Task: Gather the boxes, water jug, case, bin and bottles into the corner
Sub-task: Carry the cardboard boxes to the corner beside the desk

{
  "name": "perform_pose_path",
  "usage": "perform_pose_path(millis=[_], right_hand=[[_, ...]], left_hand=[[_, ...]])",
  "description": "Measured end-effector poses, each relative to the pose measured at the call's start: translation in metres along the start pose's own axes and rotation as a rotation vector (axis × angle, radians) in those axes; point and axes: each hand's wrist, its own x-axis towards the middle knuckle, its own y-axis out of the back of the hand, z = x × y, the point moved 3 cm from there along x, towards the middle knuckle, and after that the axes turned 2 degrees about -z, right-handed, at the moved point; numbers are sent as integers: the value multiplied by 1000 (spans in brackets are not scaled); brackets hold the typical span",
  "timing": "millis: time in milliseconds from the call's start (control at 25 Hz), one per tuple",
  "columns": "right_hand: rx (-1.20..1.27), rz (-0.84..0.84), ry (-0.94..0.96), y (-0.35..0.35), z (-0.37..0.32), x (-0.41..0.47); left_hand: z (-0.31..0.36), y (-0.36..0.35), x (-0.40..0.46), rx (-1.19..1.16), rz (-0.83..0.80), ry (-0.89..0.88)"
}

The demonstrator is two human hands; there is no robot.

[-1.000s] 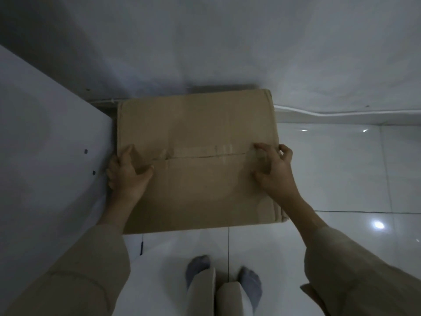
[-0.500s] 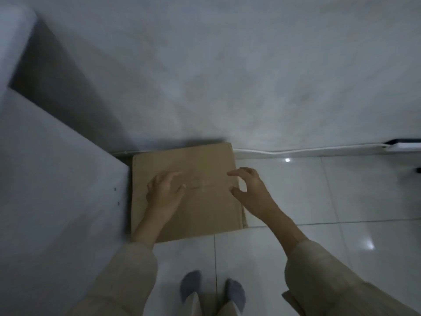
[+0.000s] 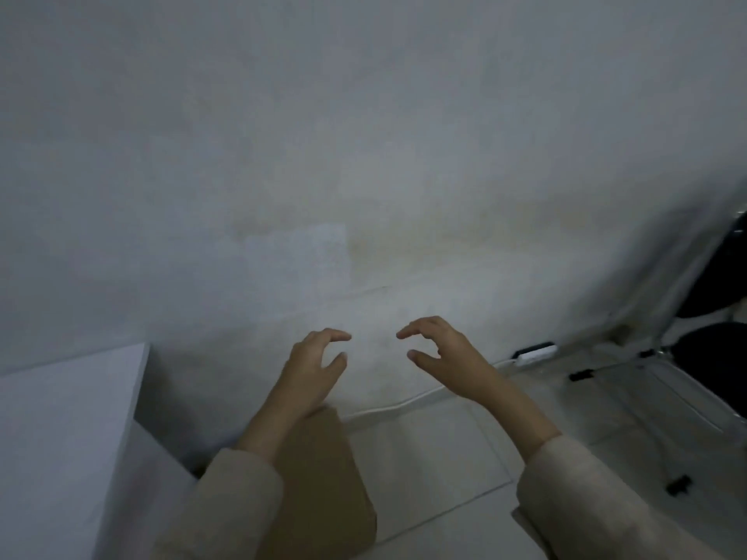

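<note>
A pale, blotchy wall [image 3: 364, 155] fills most of the frame. Below it, glossy white floor tiles [image 3: 436, 470] run toward the lower right, where a white cable [image 3: 404, 404] trails along the skirting to a small adapter [image 3: 535, 351]. A white cabinet [image 3: 64, 438] stands at lower left. The cardboard box [image 3: 319, 478] sits on the floor beside it, in the corner. Both hands hang in the air holding nothing, the left hand [image 3: 313, 369] and the right hand [image 3: 448, 361] apart, fingers loosely curved. Dark chair seats [image 3: 711, 357] show at the right edge.

Dim, grey — soft blur, edges warped
</note>
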Motion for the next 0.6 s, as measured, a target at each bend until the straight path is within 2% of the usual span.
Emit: perform_pose_path(millis=[160,320,600], right_hand=[[-60,139,-92,49,-30,-80],[-50,299,-248,63,-52,-179],[-53,601,-656,60,-68,-405]], left_hand=[[79,8,-21,60,-132,-230],[130,-6,-64,107,-282,-441],[219,-102,-179,123,-595,-720]])
